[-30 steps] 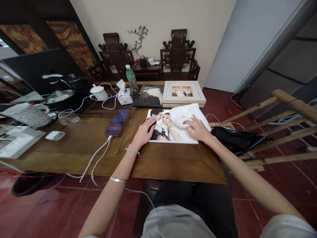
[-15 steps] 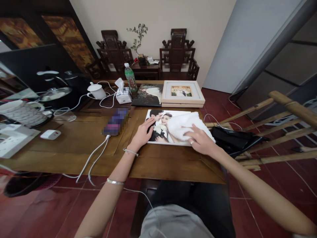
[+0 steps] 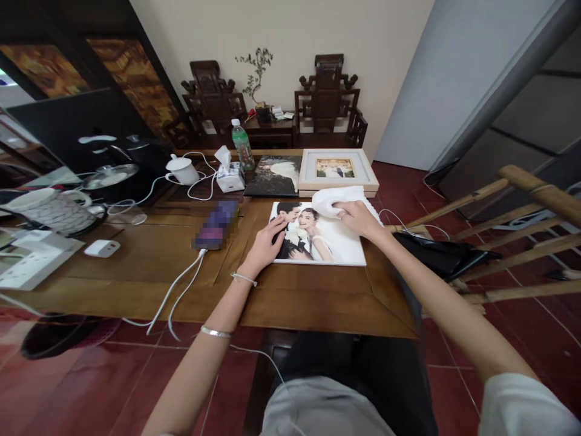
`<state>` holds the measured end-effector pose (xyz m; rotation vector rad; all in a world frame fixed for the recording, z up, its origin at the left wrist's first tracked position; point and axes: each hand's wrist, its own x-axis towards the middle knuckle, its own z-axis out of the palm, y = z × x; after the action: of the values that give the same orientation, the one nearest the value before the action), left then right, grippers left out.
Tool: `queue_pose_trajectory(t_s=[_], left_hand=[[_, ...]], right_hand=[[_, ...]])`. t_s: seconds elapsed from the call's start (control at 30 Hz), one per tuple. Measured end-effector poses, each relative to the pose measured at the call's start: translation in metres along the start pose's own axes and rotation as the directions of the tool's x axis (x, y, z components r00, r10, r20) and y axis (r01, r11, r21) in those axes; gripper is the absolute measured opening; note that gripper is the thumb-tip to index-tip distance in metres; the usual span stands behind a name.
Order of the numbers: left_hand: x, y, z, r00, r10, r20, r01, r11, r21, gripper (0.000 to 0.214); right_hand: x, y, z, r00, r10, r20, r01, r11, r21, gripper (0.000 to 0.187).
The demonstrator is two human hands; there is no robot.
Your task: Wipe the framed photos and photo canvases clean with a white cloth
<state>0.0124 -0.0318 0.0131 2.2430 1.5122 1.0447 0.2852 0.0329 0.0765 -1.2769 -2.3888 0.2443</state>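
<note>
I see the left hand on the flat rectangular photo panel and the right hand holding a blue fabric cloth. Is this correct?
Only the colour is wrong: the head view shows a white fabric cloth in the right hand. The left hand is on the flat rectangular photo panel.

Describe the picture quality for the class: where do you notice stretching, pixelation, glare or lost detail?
In the head view, the mug near the left edge looks stretched sideways; in the head view, coarse blocks hide the phone; in the head view, the cloth is bright, with little texture visible; in the head view, the floor has pale sheen at lower left.
</note>
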Motion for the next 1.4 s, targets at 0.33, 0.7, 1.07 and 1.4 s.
queue_pose_trajectory(t_s=[0.33,0.7,1.07,1.4], left_hand=[[0.0,0.002,0.002,1.0,-0.009,0.017,0.009,1.0,-0.005,0.04],[0.001,0.002,0.001,0.999,0.0,0.044,0.002,0.999,-0.034,0.043],[0.001,-0.001,0.0,0.999,-0.013,0.035,0.015,0.998,-0.06,0.042],[0.002,-0.003,0.003,1.0,-0.019,0.011,0.019,0.998,-0.066,0.041]], right_hand=[[-0.126,-0.054,0.0,0.977,-0.213,0.001,0.213,0.977,0.029,0.032],[-0.084,-0.061,-0.011,0.98,-0.138,0.142,0.134,0.99,0.036,0.037],[0.012,-0.024,0.022,0.994,-0.107,0.038,0.106,0.993,0.046,0.04],[-0.098,-0.085,0.015,0.938,-0.28,0.204,0.288,0.958,-0.01,0.033]])
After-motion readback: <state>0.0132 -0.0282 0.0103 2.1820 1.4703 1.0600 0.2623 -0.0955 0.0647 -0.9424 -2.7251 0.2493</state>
